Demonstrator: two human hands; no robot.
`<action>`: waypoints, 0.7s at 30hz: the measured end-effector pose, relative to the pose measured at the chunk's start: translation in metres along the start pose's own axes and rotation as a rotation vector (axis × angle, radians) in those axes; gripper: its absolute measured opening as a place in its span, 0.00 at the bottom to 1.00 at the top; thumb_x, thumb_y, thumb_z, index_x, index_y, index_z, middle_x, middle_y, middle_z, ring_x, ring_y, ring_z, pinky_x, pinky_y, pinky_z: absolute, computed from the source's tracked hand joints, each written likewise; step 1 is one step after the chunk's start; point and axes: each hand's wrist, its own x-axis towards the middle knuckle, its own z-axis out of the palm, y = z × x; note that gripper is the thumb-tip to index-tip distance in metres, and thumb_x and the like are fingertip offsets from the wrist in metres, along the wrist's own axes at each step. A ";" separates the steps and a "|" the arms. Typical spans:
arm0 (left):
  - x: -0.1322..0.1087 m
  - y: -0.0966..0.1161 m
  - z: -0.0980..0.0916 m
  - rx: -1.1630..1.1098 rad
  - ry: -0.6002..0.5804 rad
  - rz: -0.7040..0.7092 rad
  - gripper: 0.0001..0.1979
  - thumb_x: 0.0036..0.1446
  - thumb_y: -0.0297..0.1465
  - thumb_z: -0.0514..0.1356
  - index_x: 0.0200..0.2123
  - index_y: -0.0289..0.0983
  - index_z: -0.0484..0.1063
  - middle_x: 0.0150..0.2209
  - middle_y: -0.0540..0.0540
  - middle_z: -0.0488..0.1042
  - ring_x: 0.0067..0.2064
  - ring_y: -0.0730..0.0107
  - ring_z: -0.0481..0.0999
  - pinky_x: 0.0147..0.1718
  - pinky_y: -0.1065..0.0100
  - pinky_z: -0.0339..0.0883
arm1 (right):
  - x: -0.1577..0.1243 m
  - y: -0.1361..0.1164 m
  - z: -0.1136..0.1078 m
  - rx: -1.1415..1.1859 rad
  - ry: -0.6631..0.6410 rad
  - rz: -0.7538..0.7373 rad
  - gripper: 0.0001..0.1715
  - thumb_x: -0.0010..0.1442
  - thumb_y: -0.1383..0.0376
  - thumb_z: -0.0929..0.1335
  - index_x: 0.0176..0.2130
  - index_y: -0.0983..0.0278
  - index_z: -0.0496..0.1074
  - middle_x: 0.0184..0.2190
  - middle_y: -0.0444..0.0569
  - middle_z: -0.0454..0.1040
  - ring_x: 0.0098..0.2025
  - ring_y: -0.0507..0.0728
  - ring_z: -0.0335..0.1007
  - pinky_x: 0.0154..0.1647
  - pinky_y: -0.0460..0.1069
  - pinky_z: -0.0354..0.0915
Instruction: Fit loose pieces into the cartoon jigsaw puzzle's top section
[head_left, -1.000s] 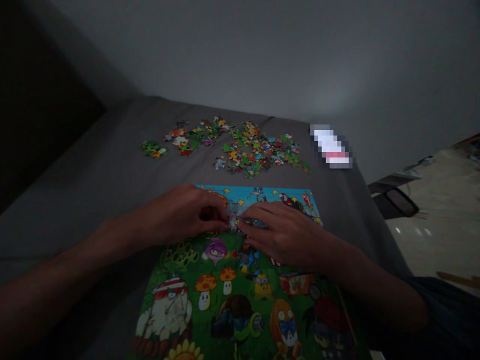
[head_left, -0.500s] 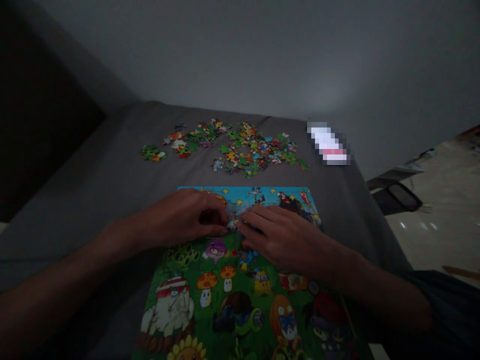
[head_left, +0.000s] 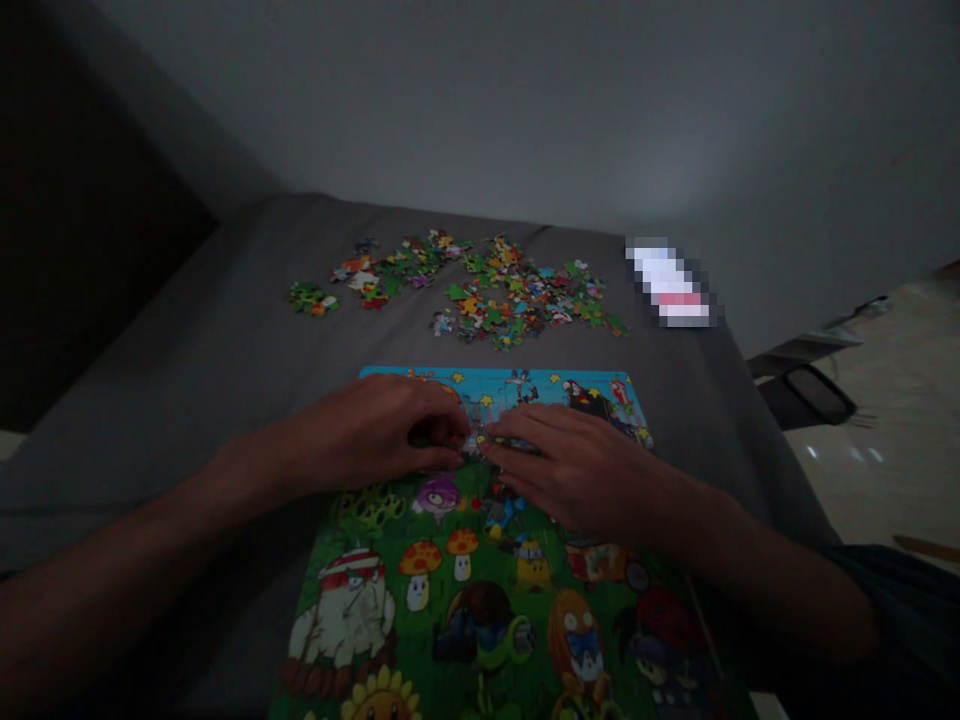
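Observation:
A colourful cartoon jigsaw puzzle [head_left: 480,600] lies flat on a grey cloth-covered surface [head_left: 225,340] in front of me. My left hand [head_left: 375,435] rests on its upper middle with the fingers curled in a pinch. My right hand [head_left: 574,465] lies beside it, fingers stretched and pressed flat on the puzzle. The fingertips of both hands meet at a small puzzle piece [head_left: 474,441] on the picture. Whether the left fingers hold that piece is too dark to tell.
Several loose puzzle pieces [head_left: 495,295] lie scattered farther back, with a small clump [head_left: 310,297] at the left. A blurred-out white and pink object [head_left: 673,284] sits at the back right. Beyond the right edge is a pale floor with a dark object [head_left: 814,395].
Both hands stay at the same spot on the puzzle, with only small finger shifts. The view has drifted slightly.

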 end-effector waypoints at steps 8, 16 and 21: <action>-0.003 -0.021 -0.024 0.083 0.444 -0.073 0.20 0.71 0.46 0.56 0.47 0.39 0.82 0.38 0.48 0.82 0.36 0.68 0.75 0.35 0.68 0.64 | 0.001 0.001 0.001 -0.019 0.041 -0.026 0.13 0.75 0.65 0.67 0.52 0.68 0.79 0.49 0.58 0.82 0.50 0.62 0.78 0.49 0.58 0.76; 0.019 -0.054 -0.027 0.254 0.567 -0.100 0.22 0.71 0.44 0.56 0.58 0.39 0.76 0.60 0.41 0.78 0.63 0.53 0.73 0.68 0.52 0.57 | 0.002 0.002 -0.001 -0.030 0.065 -0.025 0.10 0.73 0.66 0.69 0.50 0.68 0.79 0.48 0.57 0.82 0.50 0.63 0.79 0.47 0.57 0.76; 0.037 -0.057 -0.024 0.274 0.478 -0.180 0.26 0.71 0.44 0.58 0.67 0.41 0.70 0.67 0.39 0.73 0.69 0.50 0.67 0.70 0.49 0.56 | 0.004 0.001 -0.002 -0.036 0.144 -0.050 0.10 0.73 0.68 0.68 0.49 0.68 0.80 0.46 0.56 0.83 0.48 0.63 0.80 0.47 0.57 0.76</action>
